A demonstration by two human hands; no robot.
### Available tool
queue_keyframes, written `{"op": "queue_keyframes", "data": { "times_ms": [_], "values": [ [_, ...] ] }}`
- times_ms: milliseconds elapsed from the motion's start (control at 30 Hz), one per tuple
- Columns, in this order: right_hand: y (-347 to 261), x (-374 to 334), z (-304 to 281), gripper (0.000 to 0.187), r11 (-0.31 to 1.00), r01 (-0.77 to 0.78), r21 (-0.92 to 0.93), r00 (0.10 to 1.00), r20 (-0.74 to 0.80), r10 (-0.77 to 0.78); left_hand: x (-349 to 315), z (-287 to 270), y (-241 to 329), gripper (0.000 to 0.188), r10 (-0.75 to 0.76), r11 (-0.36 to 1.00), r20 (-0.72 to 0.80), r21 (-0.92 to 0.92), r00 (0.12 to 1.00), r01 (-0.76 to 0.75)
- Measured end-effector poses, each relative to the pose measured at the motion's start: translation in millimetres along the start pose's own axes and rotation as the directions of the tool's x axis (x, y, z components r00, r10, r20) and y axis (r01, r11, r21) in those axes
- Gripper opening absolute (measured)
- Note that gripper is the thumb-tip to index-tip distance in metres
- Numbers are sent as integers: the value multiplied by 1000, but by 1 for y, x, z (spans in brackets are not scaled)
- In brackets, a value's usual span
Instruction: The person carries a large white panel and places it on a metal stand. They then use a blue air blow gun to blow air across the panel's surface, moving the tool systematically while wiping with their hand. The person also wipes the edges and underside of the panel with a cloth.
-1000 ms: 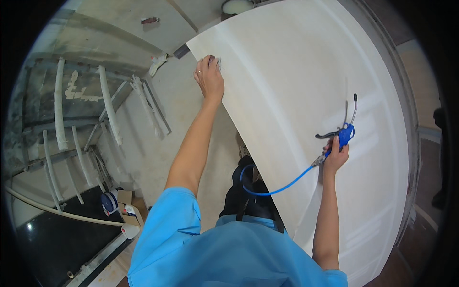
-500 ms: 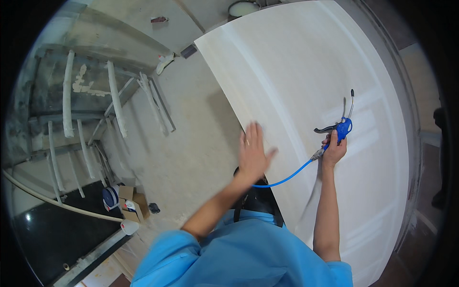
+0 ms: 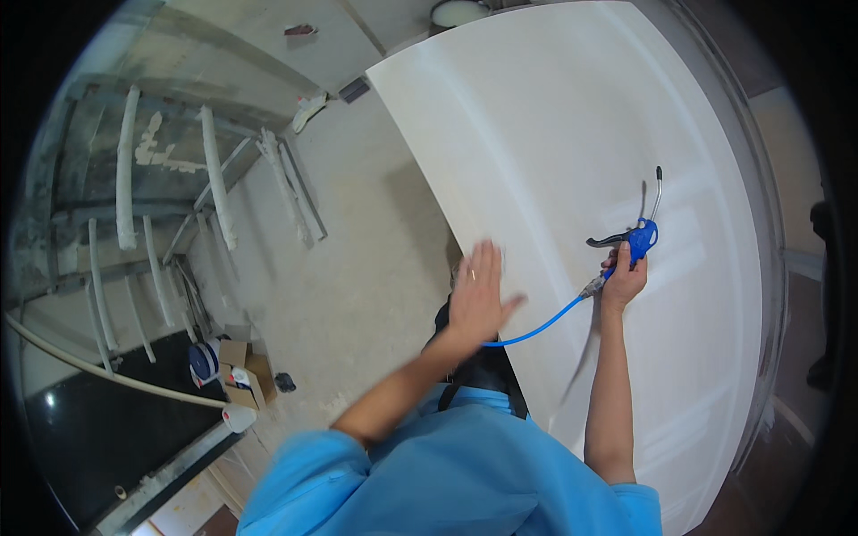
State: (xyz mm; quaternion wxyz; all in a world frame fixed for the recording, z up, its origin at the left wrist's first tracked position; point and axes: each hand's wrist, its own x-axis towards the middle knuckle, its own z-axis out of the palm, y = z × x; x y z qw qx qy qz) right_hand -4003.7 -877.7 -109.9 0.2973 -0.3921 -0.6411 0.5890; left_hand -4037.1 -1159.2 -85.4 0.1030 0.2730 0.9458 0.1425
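A large white panel (image 3: 572, 116) with a pale, streaky surface spreads in front of me and to my right. My right hand (image 3: 624, 281) is closed round the handle of a blue air blow gun (image 3: 640, 239), above the panel. The gun's black lever sticks out to the left and its thin metal nozzle points away from me. From its metal coupling a blue air hose (image 3: 536, 335) curves back to the left, passing behind my left wrist. At the panel's left edge my left hand (image 3: 478, 299) is flat with fingers stretched, slightly blurred; whether it touches the panel I cannot tell.
On the left stands a metal rack with several wrapped bars (image 3: 128, 170). Below it are a black surface (image 3: 80, 438), a cardboard box (image 3: 250, 375) and a blue-and-white roll (image 3: 205, 360). A round bucket (image 3: 458, 12) sits beyond the panel's far edge.
My left hand has shifted slightly to the right and toward me along the panel's edge. The right hand and the blow gun stay nearly in place.
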Motion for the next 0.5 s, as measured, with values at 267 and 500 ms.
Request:
{"op": "queue_keyframes", "data": {
  "times_ms": [267,500],
  "values": [
    [5,3,-1,20,998,2,68,999,46,-6,190,-38,-105,98,-244,965,-333,11,911,263],
    [7,4,0,22,997,2,74,999,43,-5,69,-19,-45,107,-206,978,-140,11,969,209]
  ]
}}
